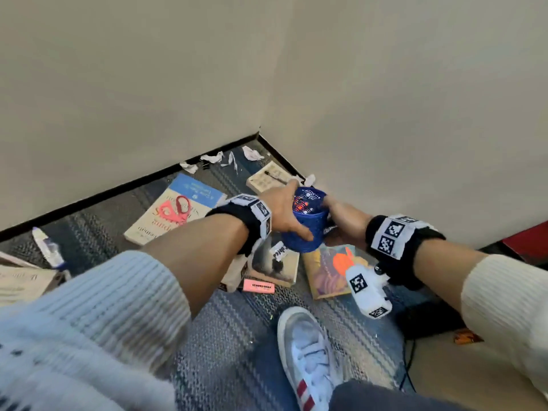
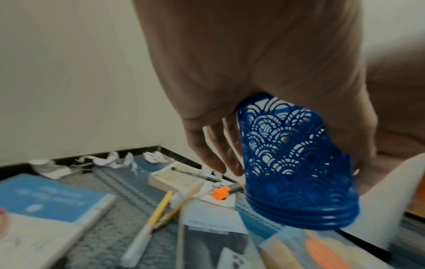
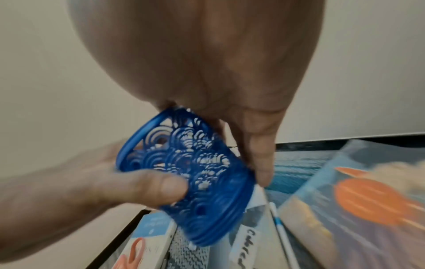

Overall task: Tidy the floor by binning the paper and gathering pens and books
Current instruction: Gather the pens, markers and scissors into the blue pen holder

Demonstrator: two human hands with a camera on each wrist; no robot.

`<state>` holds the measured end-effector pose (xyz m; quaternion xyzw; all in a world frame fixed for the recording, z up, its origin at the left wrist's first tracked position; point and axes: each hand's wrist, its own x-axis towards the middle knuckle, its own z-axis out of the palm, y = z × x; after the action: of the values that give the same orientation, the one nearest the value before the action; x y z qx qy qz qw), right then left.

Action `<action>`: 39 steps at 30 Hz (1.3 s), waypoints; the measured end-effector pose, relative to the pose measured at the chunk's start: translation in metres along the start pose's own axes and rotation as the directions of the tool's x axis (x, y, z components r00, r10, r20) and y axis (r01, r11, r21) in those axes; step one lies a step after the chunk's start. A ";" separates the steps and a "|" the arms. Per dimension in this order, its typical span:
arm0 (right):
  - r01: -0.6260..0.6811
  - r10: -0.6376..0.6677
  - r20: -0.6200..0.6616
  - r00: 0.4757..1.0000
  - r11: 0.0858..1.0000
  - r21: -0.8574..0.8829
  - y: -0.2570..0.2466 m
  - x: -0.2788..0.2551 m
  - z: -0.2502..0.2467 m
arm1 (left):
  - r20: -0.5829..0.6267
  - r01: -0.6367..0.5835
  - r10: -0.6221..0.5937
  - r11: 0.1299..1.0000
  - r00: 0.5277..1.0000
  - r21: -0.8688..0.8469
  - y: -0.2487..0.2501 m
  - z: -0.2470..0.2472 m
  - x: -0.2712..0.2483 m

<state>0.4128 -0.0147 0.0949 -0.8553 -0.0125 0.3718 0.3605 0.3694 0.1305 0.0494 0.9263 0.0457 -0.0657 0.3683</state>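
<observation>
Both of my hands hold a blue cut-out pen cup [image 1: 305,223] in the air above the floor. My left hand [image 1: 286,212] grips its left side, thumb on the near wall [image 3: 142,187]. On the cup's right side is my right hand [image 1: 338,221], fingers [image 3: 257,154] lying along the wall. Below lie pens [image 2: 158,209], an orange-capped marker [image 2: 220,193], crumpled paper [image 1: 213,158] by the skirting, and books: a blue-and-white one [image 1: 178,203], a beige one [image 1: 268,179] with a pen on it, a dark one [image 1: 274,264] and an orange-purple one [image 1: 326,271].
Red scissors [image 1: 178,210] lie on the blue-and-white book. A pink eraser [image 1: 257,286] sits by the dark book, and a white tube [image 1: 47,247] lies at the far left. My shoe [image 1: 308,351] stands on the patterned carpet. Two walls meet in the corner behind.
</observation>
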 end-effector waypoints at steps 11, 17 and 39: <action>0.287 -0.408 0.159 0.899 0.274 -0.918 -0.011 0.147 0.057 | -0.563 0.723 -0.626 0.687 0.539 -0.072 -0.198 -0.078 -0.112; 0.328 -0.468 0.213 0.858 0.180 -0.927 -0.002 0.188 0.075 | -0.475 0.775 -0.743 0.606 0.472 -0.179 -0.225 -0.073 -0.134; 0.545 -0.626 0.022 0.779 0.661 -0.516 -0.017 0.226 0.044 | -0.154 0.361 -0.329 0.786 0.932 0.502 -0.094 -0.067 0.042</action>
<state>0.5527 0.0903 -0.0563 -0.8941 -0.3540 0.1505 0.2294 0.4039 0.2463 0.0281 0.9684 0.2053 -0.1148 0.0831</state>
